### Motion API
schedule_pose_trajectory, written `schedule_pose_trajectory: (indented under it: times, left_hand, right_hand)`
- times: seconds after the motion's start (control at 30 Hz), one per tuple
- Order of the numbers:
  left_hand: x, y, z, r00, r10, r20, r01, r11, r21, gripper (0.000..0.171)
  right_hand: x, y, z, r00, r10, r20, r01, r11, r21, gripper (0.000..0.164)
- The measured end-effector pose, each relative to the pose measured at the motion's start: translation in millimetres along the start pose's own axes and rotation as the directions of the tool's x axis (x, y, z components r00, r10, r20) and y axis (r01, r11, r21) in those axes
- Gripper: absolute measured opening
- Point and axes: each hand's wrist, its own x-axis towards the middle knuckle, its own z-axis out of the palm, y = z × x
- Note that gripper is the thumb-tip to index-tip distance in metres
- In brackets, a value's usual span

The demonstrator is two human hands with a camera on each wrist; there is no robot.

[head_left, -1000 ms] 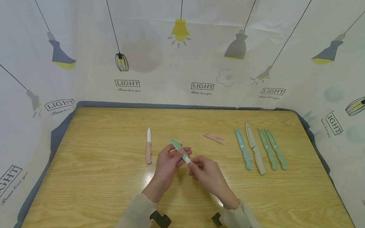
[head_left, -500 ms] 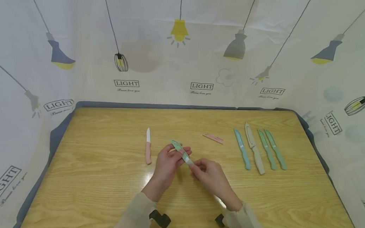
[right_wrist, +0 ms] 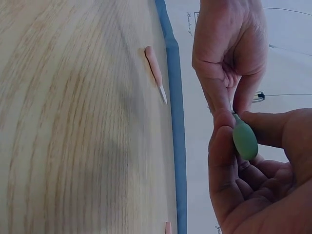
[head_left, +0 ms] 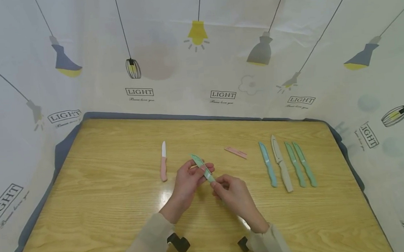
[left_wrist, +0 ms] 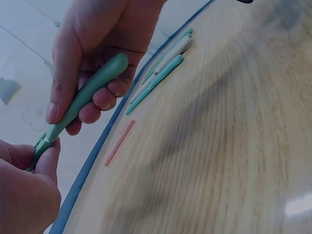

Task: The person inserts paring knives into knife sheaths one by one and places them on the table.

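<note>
Over the middle of the table, both hands work on one green paring knife. In the head view my left hand point(head_left: 185, 181) pinches its green blade sheath point(head_left: 198, 161) between thumb and fingers. My right hand point(head_left: 234, 192) grips the green knife's handle point(left_wrist: 92, 90), thumb laid along it in the left wrist view. A short pale stretch shows between sheath and handle, and the rest of the blade is hidden inside the sheath. The right wrist view sees the rounded handle end point(right_wrist: 245, 141) pointing at the camera.
A pink-handled knife point(head_left: 164, 167) with a bare white blade lies left of the hands. Behind them to the right lies a pink sheath point(head_left: 236, 152). Farther right, a blue knife point(head_left: 268, 164), a beige knife point(head_left: 283, 167) and two green knives point(head_left: 300, 166) lie sheathed in a row.
The green knife has slid deeper into its sheath, so less pale blade shows between the hands. Both hands stay in nearly the same place.
</note>
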Motion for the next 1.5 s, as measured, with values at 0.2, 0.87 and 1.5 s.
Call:
schedule_pose_trajectory:
  times: [0.2, 0.87, 1.5]
  left_hand:
    - [0.8, -3.6, -0.7, 1.0, -0.011, 0.0, 0.011, 1.0, 0.004, 0.036]
    - [7.3, -12.4, -3.6, 0.999, 0.001, -0.038, 0.003, 0.996, 0.093, 0.036]
    - [8.2, -4.8, -30.6, 0.99, -0.019, -0.142, 0.041, 0.987, 0.153, 0.035]
  right_hand:
    - [0.3, 0.8, 1.0, 1.0, -0.015, -0.001, 0.015, 1.0, 0.0, 0.018]
    - [-1.3, 8.2, -2.2, 0.982, -0.17, -0.084, 0.1, 0.841, -0.531, 0.015]
    - [7.7, 47.8, -80.5, 0.976, -0.026, -0.218, -0.125, 0.749, -0.65, 0.031]
